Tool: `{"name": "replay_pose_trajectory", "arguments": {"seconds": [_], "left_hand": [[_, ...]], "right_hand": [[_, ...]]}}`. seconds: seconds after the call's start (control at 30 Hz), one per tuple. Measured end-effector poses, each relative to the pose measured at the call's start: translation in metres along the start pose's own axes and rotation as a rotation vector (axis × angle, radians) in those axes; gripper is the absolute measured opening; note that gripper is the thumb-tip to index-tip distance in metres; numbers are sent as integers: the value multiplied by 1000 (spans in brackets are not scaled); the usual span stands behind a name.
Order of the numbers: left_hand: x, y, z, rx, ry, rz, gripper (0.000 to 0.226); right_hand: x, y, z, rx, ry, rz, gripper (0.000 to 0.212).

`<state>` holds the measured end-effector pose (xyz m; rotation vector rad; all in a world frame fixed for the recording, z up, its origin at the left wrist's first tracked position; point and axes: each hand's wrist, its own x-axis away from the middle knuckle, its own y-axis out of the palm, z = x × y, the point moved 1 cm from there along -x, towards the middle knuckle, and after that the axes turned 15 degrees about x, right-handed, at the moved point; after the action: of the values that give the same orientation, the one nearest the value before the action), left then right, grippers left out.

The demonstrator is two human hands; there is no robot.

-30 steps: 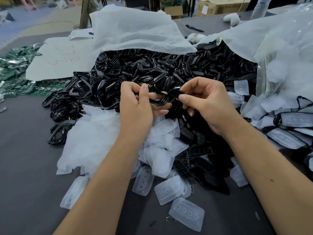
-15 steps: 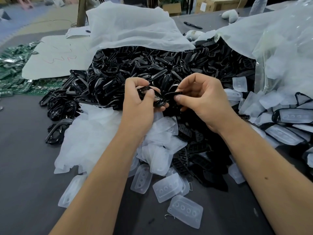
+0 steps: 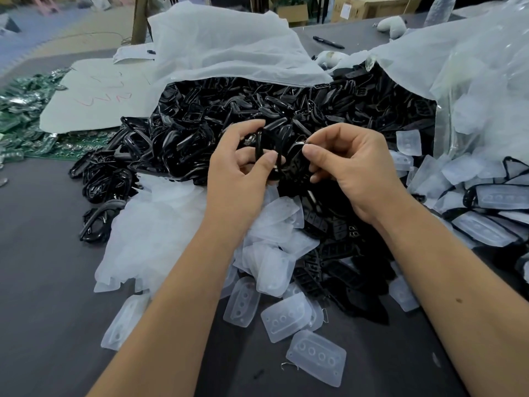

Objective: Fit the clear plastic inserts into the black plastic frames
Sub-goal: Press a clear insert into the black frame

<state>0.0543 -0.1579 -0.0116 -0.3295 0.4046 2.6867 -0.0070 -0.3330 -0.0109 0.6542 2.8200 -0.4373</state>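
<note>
My left hand (image 3: 240, 170) grips a black plastic frame (image 3: 264, 149), thumb in front and fingers curled behind it. My right hand (image 3: 347, 164) pinches a second black piece (image 3: 296, 161) between thumb and forefinger, right beside the frame. Both hands hover above a big heap of black frames (image 3: 200, 124) spilling from a white bag. Several clear plastic inserts (image 3: 286, 316) lie scattered on the grey table near my forearms. Frames with inserts fitted (image 3: 498, 196) lie at the right.
White plastic bags (image 3: 229, 50) cover the back of the heap, and a clear bag of inserts (image 3: 486, 110) stands at the right. Green circuit boards (image 3: 17, 116) and a white sheet (image 3: 94, 96) lie at the left. A black pen (image 3: 327, 43) lies far back.
The left hand has turned its frame more upright. The right hand has shifted its pinch on the black piece, staying close to the left hand.
</note>
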Motion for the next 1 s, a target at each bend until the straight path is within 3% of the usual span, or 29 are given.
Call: {"name": "replay_pose_trajectory", "arguments": {"seconds": [0.13,0.3,0.4,0.73,1.0], "left_hand": [[1,2,-1,-87,-12,11,43],[2,2,-2,-180,-23,59,15],[1,1,-4,-143,-31,70,10],[-3,0,-8,-56,-68,57,23],[-3,1,-10,-64,-52,51,25]], "right_hand": [[0,0,0,16,-12,-32,6],[1,-1,-1,32,-32,-41,7],[1,-1,-2,34,-25,-38,7],[-2,6,2,202,48,22,13],[-2,8,0,200,57,-10,12]]}}
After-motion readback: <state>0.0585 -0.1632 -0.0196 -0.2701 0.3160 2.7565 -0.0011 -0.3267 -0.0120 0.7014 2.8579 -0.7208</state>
